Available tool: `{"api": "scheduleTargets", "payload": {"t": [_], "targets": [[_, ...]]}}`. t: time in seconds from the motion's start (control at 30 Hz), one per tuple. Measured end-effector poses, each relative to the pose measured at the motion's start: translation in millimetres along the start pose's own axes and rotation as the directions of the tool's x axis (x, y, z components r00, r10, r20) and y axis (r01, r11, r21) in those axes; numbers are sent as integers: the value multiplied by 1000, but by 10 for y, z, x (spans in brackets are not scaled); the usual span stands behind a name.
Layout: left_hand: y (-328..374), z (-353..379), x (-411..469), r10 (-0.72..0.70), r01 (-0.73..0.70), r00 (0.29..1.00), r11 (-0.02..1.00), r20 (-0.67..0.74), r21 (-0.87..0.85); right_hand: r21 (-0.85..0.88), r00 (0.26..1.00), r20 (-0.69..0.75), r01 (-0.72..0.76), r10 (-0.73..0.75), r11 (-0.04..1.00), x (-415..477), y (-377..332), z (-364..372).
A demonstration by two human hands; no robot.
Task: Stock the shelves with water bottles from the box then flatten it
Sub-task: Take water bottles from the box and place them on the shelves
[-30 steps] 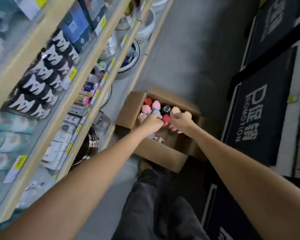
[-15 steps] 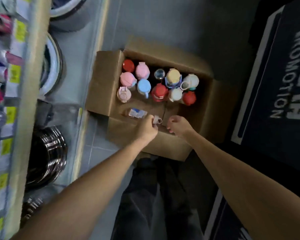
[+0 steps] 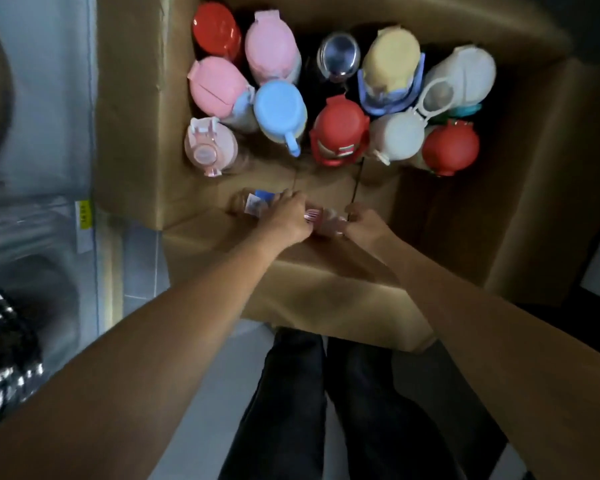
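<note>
**Head view, looking down into the box.** A second ago I had both hands over the upright bottles in the upper half of the frame. They have since dropped to the near wall at centre frame, and the view has closed in.

- **Left hand:** fingers curled round a clear bottle lying on its side on the box floor.
- **Right hand:** curled against a pinkish end, seemingly that bottle's. I cannot tell whether it grips.

The hands are close together, not touching.

**Reading:** a pick of the lying bottle is beginning, bound for the shelf at left. Some eleven bottles stand unpicked, so flattening is far off.
</note>
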State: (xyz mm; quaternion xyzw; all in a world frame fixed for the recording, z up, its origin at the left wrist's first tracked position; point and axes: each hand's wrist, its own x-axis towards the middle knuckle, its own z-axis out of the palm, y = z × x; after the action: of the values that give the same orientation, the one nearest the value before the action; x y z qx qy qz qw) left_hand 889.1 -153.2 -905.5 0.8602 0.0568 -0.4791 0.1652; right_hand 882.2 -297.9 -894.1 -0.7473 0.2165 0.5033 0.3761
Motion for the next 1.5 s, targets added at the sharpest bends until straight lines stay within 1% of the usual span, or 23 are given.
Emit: {"api": "scheduleTargets", "payload": {"t": [0.03,0.07,0.1,0.13,0.17,0.2,0.23,0.3,0.33,0.43,0.47,0.5,0.57,0.63,0.77,0.9,1.0,1.07,1.17,1.3,1.33,1.43,1.5], "targets": [[-44,48,117,3,-4,1000,999,26,45,-95,1000,-20,20,-22,995,158,38,55],[-91,116,257,1,-6,998,996,57,88,-68,999,-23,43,-44,997,316,110,110],[-134,167,362,7,-19,996,991,91,136,30,1000,-12,-13,13,999,484,142,186],[-165,187,420,21,-45,992,980,125,193,58,1000,-4,-6,6,998,545,114,220],[-198,235,506,37,-74,988,966,150,249,-5,998,54,10,-10,1000,681,207,276],[-206,256,571,52,-102,984,948,169,302,-126,999,37,35,-31,991,677,269,271],[-206,250,604,58,-118,982,932,180,343,-37,999,23,-31,32,999,753,350,292],[-207,238,662,64,-140,978,909,199,394,93,997,31,-72,70,993,782,495,300],[-211,241,683,77,-153,978,900,195,409,89,999,20,-52,51,995,800,540,297],[-188,185,559,125,-172,983,892,136,418,197,999,22,-48,44,979,704,483,297],[-167,144,513,132,-167,985,894,112,417,222,999,2,-34,34,974,675,462,267],[-152,103,442,140,-164,986,899,89,406,252,1000,-22,-15,21,968,587,405,238],[-82,-36,198,150,-159,987,915,55,370,239,999,-38,17,-8,971,266,232,109],[-27,-101,110,143,-153,988,932,54,329,200,998,-55,21,-10,980,196,197,42],[158,-431,-457,169,-165,986,959,4,229,96,989,-137,65,-52,993,-401,-84,-237],[328,-767,-1133,168,-161,985,975,-33,152,53,985,-152,94,-85,994,-1113,-366,-466],[413,-1003,-1642,162,-149,983,980,-90,130,36,984,-145,109,-102,993,-1639,-580,-592],[476,-1168,-2072,154,-141,980,985,-129,103,9,982,-126,142,-140,990,-2065,-756,-678],[533,-1350,-2581,119,-114,981,993,-154,41,-24,974,-125,186,-188,982,-2518,-982,-768],[554,-1592,-3426,82,-103,963,992,-257,-69,-55,956,-99,273,-277,961,-3269,-1271,-772],[543,-1626,-3618,59,-91,956,991,-287,-98,-68,949,-95,294,-299,953,-3429,-1332,-764],[524,-1646,-4175,-52,-22,948,973,-314,-229,-140,921,-71,370,-382,918,-3897,-1505,-711],[504,-1638,-4580,-128,8,934,941,-334,-337,-213,897,-20,428,-442,878,-4245,-1644,-664]]}}
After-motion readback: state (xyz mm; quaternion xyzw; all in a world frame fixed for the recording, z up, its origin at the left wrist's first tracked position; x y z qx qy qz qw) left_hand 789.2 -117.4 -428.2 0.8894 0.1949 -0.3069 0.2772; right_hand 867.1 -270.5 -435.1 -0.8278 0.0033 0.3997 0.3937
